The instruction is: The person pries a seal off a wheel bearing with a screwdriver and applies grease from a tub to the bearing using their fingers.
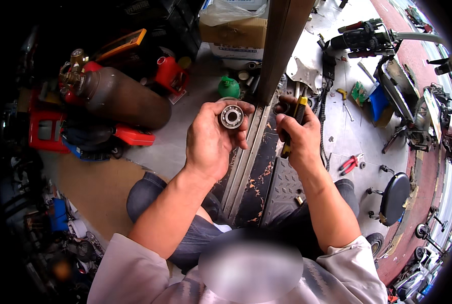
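Note:
My left hand (208,131) is closed round a metal ball bearing (231,117), its open face with the balls turned up toward me. In my right hand (302,133) lies a yellow and black utility knife (301,109), slanting across the palm, its lower end showing below the fingers. A dark ring (281,108) sits at the fingertips of that hand; whether it is a seal I cannot tell. Both hands are held up in front of me, a short gap apart, above a metal door track (243,164).
A brown post (285,45) rises just beyond my hands. Left of it stand a green bottle (229,87), a red can (171,76) and a rusty gas cylinder (127,99). Red-handled pliers (349,164), a yellow-handled tool (344,96) and a black stool (394,199) are on the right.

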Tool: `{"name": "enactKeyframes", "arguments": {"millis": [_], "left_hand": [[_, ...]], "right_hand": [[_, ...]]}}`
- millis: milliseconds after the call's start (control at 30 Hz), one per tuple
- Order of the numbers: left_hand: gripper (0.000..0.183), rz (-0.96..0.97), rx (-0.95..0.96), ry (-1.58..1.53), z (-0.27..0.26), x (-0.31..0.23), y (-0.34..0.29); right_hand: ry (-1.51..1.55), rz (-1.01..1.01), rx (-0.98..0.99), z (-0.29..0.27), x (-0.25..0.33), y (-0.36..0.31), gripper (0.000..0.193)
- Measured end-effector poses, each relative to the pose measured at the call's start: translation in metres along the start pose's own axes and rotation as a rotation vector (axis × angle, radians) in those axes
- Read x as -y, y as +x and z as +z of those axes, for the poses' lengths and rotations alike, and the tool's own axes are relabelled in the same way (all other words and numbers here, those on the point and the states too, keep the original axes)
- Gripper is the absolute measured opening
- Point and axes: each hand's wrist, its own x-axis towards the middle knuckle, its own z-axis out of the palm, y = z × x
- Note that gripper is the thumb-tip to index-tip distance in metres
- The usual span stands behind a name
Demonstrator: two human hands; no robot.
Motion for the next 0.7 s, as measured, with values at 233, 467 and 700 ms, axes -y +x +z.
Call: {"name": "enactKeyframes", "arguments": {"millis": [233, 467, 700], "left_hand": [[0.037, -0.093, -0.075, -0.081, 0.003, -0.006, -0.004], [0.029, -0.087, -0.103, -0.089, -0.01, -0.011, -0.007], [0.028, -0.1, -0.133, -0.075, -0.032, -0.02, -0.009]], "right_hand": [[-0.781, 0.224, 0.024, -0.059, -0.167, 0.027, 0.033], [-1.352, 0.326, 0.468, -0.033, -0.208, 0.011, 0.04], [-1.374, 0.173, 0.55, -0.016, -0.238, 0.023, 0.04]]}}
